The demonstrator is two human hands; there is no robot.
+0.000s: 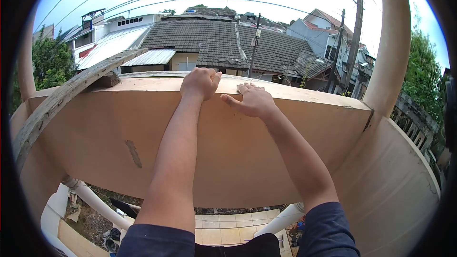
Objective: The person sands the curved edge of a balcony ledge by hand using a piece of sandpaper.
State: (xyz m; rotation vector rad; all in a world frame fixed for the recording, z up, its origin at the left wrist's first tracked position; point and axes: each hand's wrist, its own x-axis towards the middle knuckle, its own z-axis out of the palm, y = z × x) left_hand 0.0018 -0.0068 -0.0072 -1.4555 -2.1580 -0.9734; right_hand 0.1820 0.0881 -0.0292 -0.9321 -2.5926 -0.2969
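Both arms reach forward to the top of a peach-coloured wall [223,138]. My left hand [201,84] is closed into a fist and rests on the top edge; whatever its fingers may hold is hidden. To its right, my right hand [252,100] lies with its fingers spread over a small pale flat piece [259,87] on the ledge, its thumb pointing left. A weathered wooden plank [71,90] slants across the wall's left end, beside a small dark block [107,80].
A round column [391,43] rises at the right, and another [25,62] at the left. Below the wall are a tiled floor [228,228] and white pipes [97,203]. Beyond it stand tiled roofs [195,38], poles [355,33] and overhead wires.
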